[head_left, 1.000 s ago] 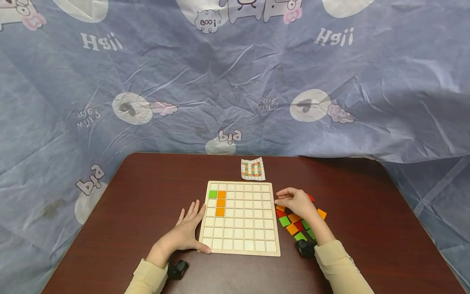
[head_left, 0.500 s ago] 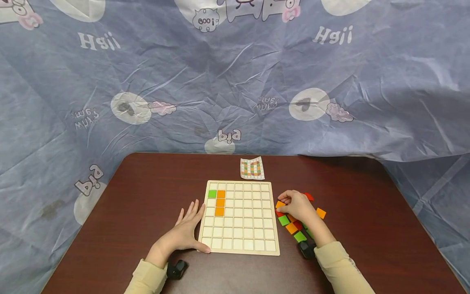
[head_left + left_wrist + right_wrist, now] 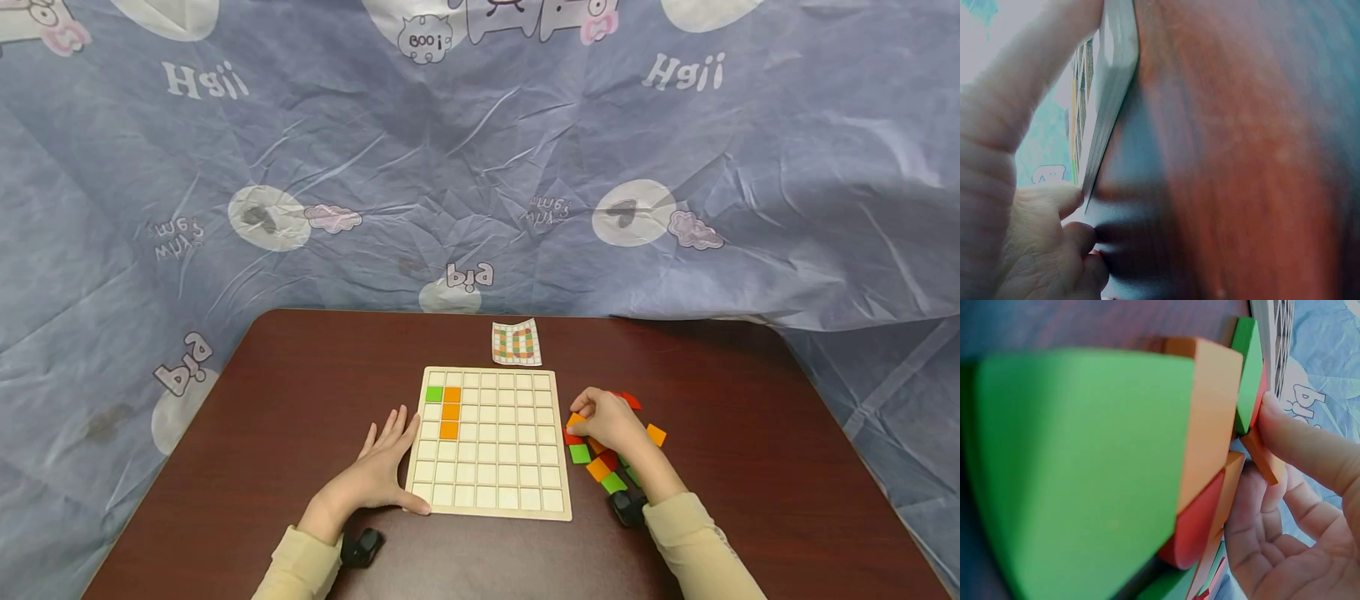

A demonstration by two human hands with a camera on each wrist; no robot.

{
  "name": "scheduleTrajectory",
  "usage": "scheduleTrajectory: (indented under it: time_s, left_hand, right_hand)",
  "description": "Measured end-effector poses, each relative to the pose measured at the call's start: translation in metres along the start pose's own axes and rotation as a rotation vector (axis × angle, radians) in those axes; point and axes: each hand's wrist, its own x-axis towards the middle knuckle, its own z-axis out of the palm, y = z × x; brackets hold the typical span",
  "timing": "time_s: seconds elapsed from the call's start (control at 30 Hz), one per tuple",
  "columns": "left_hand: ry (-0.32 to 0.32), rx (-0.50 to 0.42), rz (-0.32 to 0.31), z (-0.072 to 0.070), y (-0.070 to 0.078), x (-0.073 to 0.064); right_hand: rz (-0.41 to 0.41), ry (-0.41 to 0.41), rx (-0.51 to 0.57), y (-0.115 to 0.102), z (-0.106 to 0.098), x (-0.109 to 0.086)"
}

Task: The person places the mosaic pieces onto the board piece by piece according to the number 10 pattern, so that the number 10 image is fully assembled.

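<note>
A pale wooden grid board (image 3: 495, 514) lies on the table, with one green tile (image 3: 434, 394) and a column of 3 orange tiles (image 3: 450, 412) set in its upper left squares. My left hand (image 3: 378, 477) rests along the board's left edge, fingers spread, thumb on the near corner. In the left wrist view the fingertips touch the board's side (image 3: 1107, 106). To the right of the board, my right hand (image 3: 611, 419) pinches an orange tile (image 3: 1260, 453) between thumb and fingers, tilted over the pile. Close by lie a green tile (image 3: 1248, 372) and a red tile (image 3: 1197, 519).
Loose red, orange and green tiles (image 3: 598, 469) lie heaped under and around my right hand. Red tiles with a curved edge (image 3: 631, 402) lie behind it. A small paper pattern card (image 3: 517, 343) sits beyond the board. A patterned cloth (image 3: 480, 167) hangs behind the table.
My right hand has drawn slightly right and its fingertips have closed on an orange tile, which has tilted up from the pile. The left hand stays on the board's edge.
</note>
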Motion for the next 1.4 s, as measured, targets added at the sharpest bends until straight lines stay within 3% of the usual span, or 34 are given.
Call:
scheduleTrajectory:
  time_s: [0.47, 0.67, 0.83, 1.23, 1.4]
  left_hand:
    - [0.000, 0.006, 0.006, -0.001, 0.001, -0.001]
    - [-0.008, 0.001, 0.001, -0.002, 0.002, -0.002]
    - [-0.007, -0.001, 0.005, -0.003, 0.002, -0.002]
    - [-0.006, 0.006, 0.002, -0.002, 0.002, -0.001]
    - [-0.007, 0.005, 0.005, -0.003, 0.002, -0.001]
  right_hand:
    - [-0.019, 0.075, 0.205, -0.005, -0.006, -0.004]
    - [-0.051, 0.031, 0.392, -0.022, 0.005, -0.004]
    - [-0.081, -0.017, 0.456, -0.041, 0.022, -0.005]
    - [-0.201, -0.135, 0.475, -0.095, 0.065, -0.008]
    - [-0.233, -0.137, 0.426, -0.107, 0.077, -0.010]
